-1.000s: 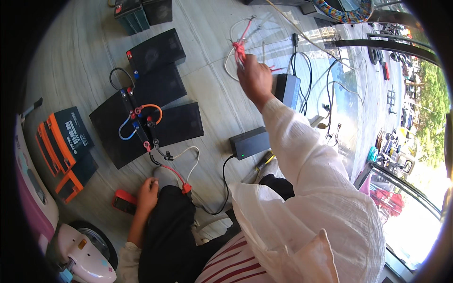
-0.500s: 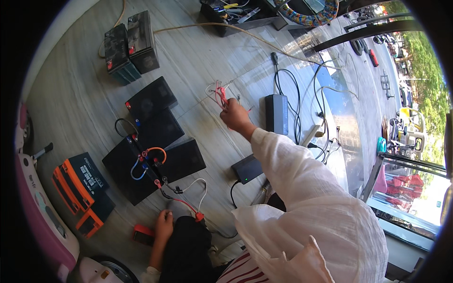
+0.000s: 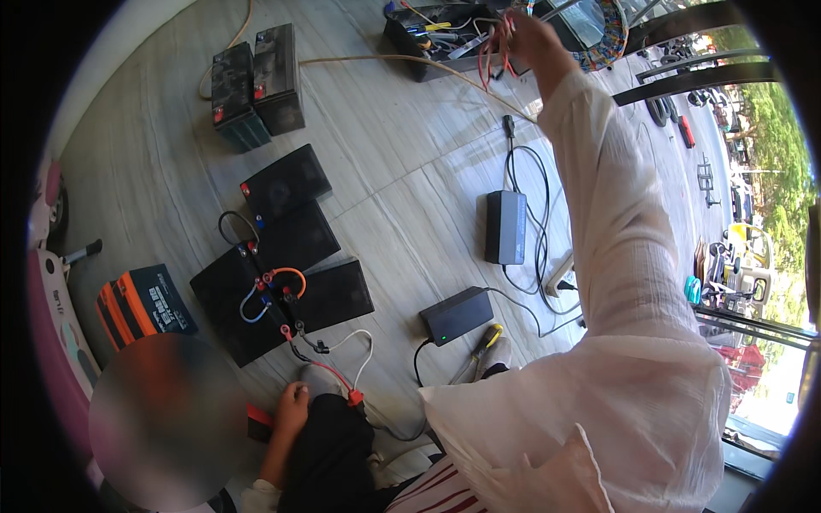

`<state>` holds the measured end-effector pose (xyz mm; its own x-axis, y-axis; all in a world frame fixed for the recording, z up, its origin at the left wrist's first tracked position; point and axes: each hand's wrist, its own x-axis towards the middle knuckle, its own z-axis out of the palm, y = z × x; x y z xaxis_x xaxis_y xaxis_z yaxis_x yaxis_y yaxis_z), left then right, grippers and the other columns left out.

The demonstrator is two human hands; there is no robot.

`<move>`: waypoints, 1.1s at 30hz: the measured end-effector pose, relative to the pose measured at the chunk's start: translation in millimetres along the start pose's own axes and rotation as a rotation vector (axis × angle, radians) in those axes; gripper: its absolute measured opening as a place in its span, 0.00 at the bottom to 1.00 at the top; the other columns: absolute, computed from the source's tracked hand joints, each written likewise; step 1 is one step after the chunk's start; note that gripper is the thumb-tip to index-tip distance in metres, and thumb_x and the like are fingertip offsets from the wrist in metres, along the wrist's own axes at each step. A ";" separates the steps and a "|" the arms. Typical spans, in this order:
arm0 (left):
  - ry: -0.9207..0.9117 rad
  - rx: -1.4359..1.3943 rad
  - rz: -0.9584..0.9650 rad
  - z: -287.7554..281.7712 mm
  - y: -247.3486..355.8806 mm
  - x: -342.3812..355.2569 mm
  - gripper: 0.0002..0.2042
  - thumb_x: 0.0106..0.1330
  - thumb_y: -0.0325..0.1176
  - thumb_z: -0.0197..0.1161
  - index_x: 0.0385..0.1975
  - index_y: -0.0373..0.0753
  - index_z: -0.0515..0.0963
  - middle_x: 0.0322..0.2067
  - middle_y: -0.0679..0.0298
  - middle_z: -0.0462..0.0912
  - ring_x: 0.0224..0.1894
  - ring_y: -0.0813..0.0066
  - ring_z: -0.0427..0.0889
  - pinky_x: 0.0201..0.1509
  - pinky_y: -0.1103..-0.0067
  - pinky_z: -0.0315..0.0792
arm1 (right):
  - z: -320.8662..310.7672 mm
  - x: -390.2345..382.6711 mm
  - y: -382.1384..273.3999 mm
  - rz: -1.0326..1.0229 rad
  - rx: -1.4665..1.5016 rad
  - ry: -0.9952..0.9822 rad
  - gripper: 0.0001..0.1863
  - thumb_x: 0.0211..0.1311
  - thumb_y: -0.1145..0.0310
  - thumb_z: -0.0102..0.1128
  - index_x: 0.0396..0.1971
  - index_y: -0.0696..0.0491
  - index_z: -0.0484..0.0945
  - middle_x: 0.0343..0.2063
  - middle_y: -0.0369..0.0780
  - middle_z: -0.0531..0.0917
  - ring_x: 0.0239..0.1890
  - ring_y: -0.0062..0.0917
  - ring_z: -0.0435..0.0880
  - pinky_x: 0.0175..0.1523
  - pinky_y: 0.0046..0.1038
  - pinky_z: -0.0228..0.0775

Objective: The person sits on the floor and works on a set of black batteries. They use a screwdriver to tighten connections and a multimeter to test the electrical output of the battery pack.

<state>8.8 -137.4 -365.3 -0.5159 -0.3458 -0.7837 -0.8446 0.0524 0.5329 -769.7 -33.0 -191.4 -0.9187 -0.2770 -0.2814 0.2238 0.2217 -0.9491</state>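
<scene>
Wire bundle (image 3: pixel 503 41), red and pale strands; loosely gathered, ends dangling; in right hand (image 3: pixel 528 41), by black tool tray (image 3: pixel 400 43).

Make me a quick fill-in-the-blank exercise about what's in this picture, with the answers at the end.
1. The red wires hang from the person's ____ hand.
2. The black adapter nearest the shoe shows a ____ light.
3. The tool handle next to that shoe is black and ____.
4. The connector near the knee is ____.

Missing words: right; green; yellow; red.
</scene>
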 end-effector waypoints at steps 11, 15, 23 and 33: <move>0.108 -0.006 0.138 22.1 -0.5 -11.5 0.11 0.68 0.36 0.56 0.41 0.35 0.77 0.30 0.55 0.83 0.33 0.63 0.83 0.40 0.71 0.74 | -45.2 -232.6 52.7 -0.140 -0.446 -0.368 0.22 0.62 0.57 0.60 0.45 0.61 0.79 0.29 0.38 0.81 0.31 0.21 0.75 0.38 0.26 0.70; 0.265 0.004 0.250 26.2 -25.5 -25.6 0.11 0.69 0.37 0.55 0.39 0.34 0.77 0.29 0.56 0.82 0.32 0.65 0.81 0.39 0.72 0.74 | -126.5 -380.1 32.9 0.008 -0.886 -0.605 0.18 0.66 0.66 0.59 0.53 0.58 0.76 0.44 0.42 0.82 0.44 0.24 0.79 0.51 0.26 0.71; 0.405 0.144 0.214 27.5 -141.8 -138.4 0.13 0.66 0.40 0.55 0.40 0.37 0.78 0.36 0.49 0.81 0.39 0.52 0.81 0.43 0.64 0.72 | -166.6 -634.0 -38.3 -0.443 -0.125 -0.313 0.16 0.62 0.59 0.62 0.37 0.56 0.73 0.31 0.40 0.75 0.34 0.25 0.71 0.51 0.30 0.64; 0.403 0.244 -0.042 103.9 -306.5 -306.7 0.19 0.65 0.44 0.54 0.43 0.32 0.78 0.37 0.45 0.82 0.39 0.49 0.82 0.44 0.62 0.73 | -140.0 -810.3 -120.5 -0.670 1.086 -1.121 0.06 0.58 0.65 0.63 0.34 0.47 0.78 0.36 0.36 0.73 0.47 0.27 0.73 0.58 0.39 0.56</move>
<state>411.0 50.0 -321.4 -0.4249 -0.6857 -0.5909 -0.8973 0.2329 0.3750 -97.8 295.6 170.9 -0.3804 -0.6306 0.6765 0.4608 -0.7634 -0.4526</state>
